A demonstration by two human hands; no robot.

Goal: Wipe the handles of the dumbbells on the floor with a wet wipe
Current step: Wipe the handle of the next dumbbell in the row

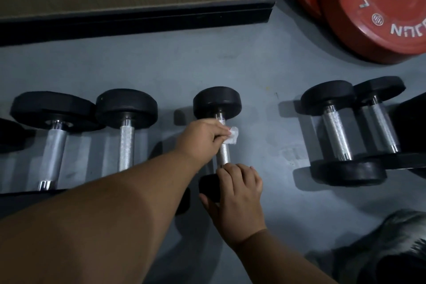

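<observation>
A small black dumbbell [217, 101] with a knurled chrome handle [224, 157] lies on the grey floor at the centre. My left hand [202, 137] holds a white wet wipe [232, 137] wrapped round the upper part of that handle. My right hand [237, 196] grips the dumbbell's near black head, thumb on its left side and fingers over the top. Two larger dumbbells lie to the left, one [54, 143] far left and one [126, 136] beside it. Two more dumbbells lie to the right, one [337, 136] nearer and one [382, 122] behind it.
Two red weight plates [378, 14] lean at the top right. A black skirting strip [138, 21] under a wooden wall panel runs along the back. Dark fabric [396, 249] fills the bottom right corner. Bare grey floor [272, 127] lies between the centre and right dumbbells.
</observation>
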